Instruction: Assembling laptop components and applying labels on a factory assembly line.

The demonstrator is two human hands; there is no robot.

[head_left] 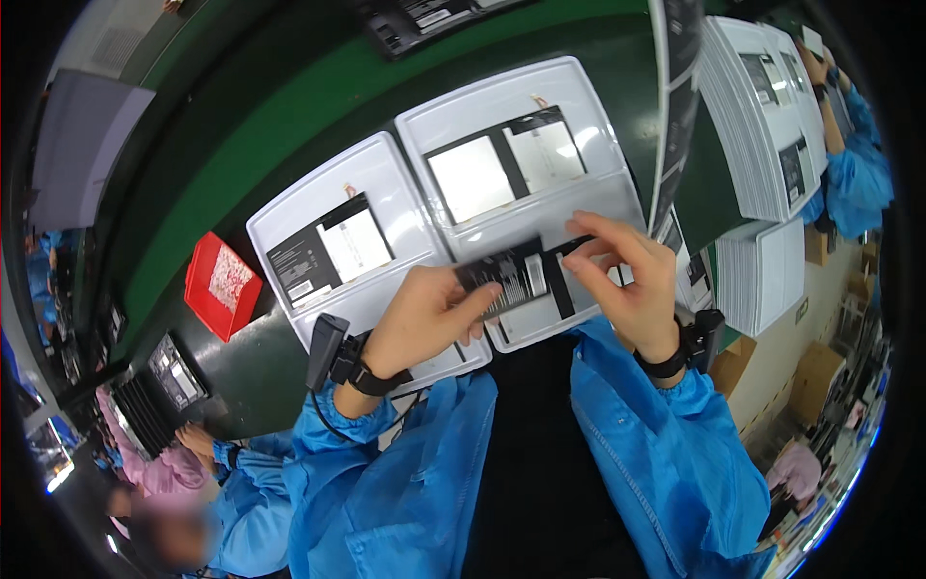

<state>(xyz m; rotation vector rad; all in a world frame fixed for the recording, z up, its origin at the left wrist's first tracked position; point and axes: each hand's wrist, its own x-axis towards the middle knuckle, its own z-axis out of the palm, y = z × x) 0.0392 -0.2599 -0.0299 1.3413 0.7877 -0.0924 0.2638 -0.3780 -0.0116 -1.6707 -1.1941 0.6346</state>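
Black pack (511, 269) gripped in left hand (426, 315); right hand (635, 275) beside it, curled, hold unclear. Likely mid-handling; next needs steady left grip.

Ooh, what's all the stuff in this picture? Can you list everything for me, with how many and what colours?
Big trays: two, white, side by side in the middle
Flat packs: several, black and white, in the trays
Held pack: one, black with white marks, in the left hand
Tray stacks: two, white, on the right
Red box: one, red, left of the trays
Table: one, green, under the trays
Panel: one, grey, upper left
Cardboard boxes: several, brown, lower right
Other people: at least four, blue or pink clothes, left and right edges
Wristbands: two, black, on the wrists
Sleeves: two, blue, bottom
Left hand: one, bare, middle
Right hand: one, bare, right of the held pack
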